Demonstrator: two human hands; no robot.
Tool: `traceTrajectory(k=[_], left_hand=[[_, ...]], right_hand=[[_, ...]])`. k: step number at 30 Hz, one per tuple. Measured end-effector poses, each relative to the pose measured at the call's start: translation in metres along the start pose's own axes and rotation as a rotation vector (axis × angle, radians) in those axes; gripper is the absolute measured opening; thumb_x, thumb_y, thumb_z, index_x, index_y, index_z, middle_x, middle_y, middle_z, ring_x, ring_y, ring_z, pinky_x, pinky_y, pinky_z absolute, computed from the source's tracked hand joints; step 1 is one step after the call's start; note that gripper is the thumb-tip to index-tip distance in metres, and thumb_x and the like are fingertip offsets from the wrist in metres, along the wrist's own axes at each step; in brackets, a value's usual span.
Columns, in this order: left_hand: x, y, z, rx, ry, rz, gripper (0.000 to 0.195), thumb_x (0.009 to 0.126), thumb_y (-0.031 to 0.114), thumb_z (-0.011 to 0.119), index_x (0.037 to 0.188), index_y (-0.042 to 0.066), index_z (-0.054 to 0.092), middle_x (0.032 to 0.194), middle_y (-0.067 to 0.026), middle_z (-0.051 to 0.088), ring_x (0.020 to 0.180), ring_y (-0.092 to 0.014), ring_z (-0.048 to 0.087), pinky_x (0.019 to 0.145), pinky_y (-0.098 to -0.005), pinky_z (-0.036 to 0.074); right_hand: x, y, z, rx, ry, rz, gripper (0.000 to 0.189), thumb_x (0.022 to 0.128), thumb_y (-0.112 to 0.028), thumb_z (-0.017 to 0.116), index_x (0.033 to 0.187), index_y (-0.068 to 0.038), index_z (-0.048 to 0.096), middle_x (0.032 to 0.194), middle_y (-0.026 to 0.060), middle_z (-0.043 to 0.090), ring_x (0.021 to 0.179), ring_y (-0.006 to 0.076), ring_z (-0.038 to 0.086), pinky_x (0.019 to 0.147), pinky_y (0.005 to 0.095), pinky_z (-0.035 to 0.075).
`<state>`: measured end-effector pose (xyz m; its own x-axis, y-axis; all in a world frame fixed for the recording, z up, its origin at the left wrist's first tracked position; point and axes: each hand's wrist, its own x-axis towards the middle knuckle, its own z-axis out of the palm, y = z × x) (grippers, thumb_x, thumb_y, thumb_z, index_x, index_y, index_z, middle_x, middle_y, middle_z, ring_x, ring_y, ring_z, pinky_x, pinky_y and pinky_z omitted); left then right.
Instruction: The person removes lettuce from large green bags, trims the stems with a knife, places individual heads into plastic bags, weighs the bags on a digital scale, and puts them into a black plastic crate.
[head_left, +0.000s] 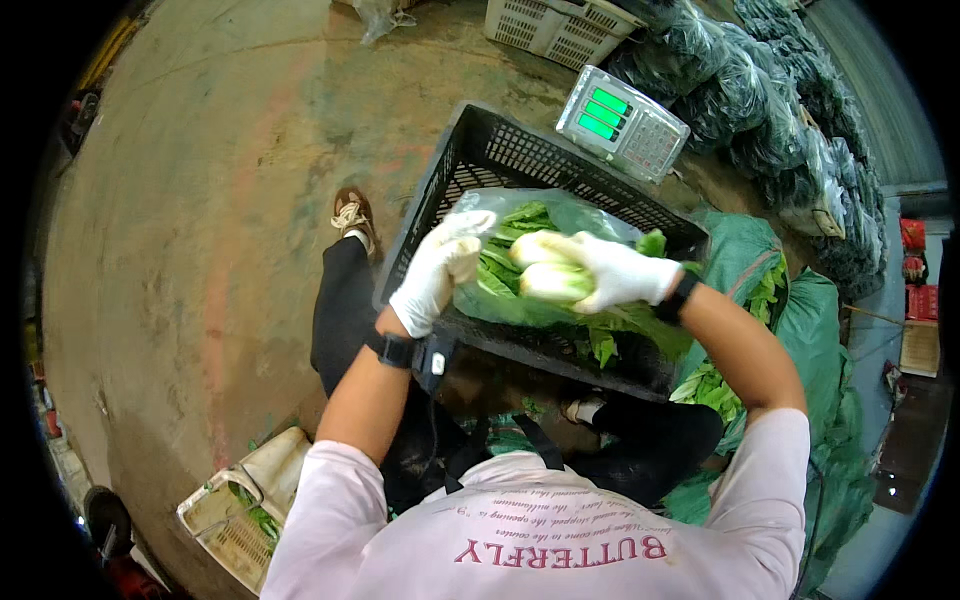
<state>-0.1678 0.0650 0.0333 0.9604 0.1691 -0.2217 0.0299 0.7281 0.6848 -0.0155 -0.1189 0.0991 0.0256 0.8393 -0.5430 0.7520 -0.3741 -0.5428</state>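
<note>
A clear plastic bag (502, 307) with leafy greens (529, 217) inside lies in a black plastic crate (517, 150). My left hand (444, 266), in a white glove, pinches the bag's edge on the left. In my right hand (619, 270), also gloved in white, is a bunch of leafy greens with pale stem ends (555, 279), which point left toward the bag. The fingers wrap around the bunch from the right, and its leaves trail behind the hand. Loose leaves (602, 346) show below, in the crate's right part.
A digital scale display (622, 120) with lit green screens stands beyond the crate. Green woven sacks (806, 322) of greens lie at the right. Filled plastic bags (735, 82) are piled at the upper right. A white basket (232, 517) sits lower left, another white crate (559, 34) at the top.
</note>
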Motion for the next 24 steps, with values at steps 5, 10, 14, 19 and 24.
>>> traceTrajectory(k=[5,10,14,19,24], left_hand=[[-0.008,0.007,0.031,0.246,-0.203,-0.026,0.067,0.083,0.018,0.063,0.141,0.002,0.033,0.128,-0.0056,0.050,0.099,-0.011,0.054,0.081,-0.0219,0.042],[-0.017,0.015,0.028,0.039,-0.177,-0.028,0.082,0.077,0.020,0.070,0.144,0.002,0.026,0.111,-0.0001,0.052,0.063,-0.004,0.030,0.058,-0.0182,0.031],[-0.001,0.020,0.041,-0.071,-0.232,-0.067,0.091,0.074,0.028,0.071,0.145,0.002,0.020,0.063,0.0078,0.037,0.053,-0.005,0.032,0.051,-0.0197,0.025],[-0.006,0.018,0.037,-0.302,-0.135,-0.022,0.098,0.070,0.026,0.072,0.147,0.004,0.015,0.068,0.0054,0.039,0.055,-0.006,0.031,0.052,-0.0191,0.025],[0.010,0.016,0.055,-0.268,-0.214,-0.102,0.102,0.068,0.031,0.076,0.147,0.005,0.015,0.059,0.0087,0.033,0.050,-0.006,0.030,0.050,-0.0204,0.025]], right_hand=[[0.113,0.073,0.048,-0.092,0.111,0.153,0.080,0.066,-0.035,0.069,0.138,-0.020,0.038,0.104,0.0254,0.056,0.096,0.0386,0.056,0.085,0.0410,0.045],[0.202,0.114,0.139,0.023,0.338,0.227,0.078,0.067,-0.043,0.066,0.136,-0.017,0.041,0.111,0.0231,0.054,0.103,0.0378,0.051,0.090,0.0431,0.039],[0.205,0.135,0.178,0.024,0.417,0.348,0.077,0.068,-0.049,0.064,0.134,-0.015,0.043,0.117,0.0213,0.052,0.109,0.0371,0.047,0.095,0.0448,0.034],[0.214,0.134,0.190,0.047,0.428,0.315,0.078,0.070,-0.057,0.061,0.133,-0.013,0.046,0.123,0.0190,0.050,0.117,0.0363,0.041,0.101,0.0470,0.028],[0.195,0.167,0.148,-0.043,0.484,0.289,0.081,0.071,-0.065,0.059,0.131,-0.011,0.049,0.130,0.0167,0.047,0.124,0.0355,0.036,0.106,0.0491,0.022]])
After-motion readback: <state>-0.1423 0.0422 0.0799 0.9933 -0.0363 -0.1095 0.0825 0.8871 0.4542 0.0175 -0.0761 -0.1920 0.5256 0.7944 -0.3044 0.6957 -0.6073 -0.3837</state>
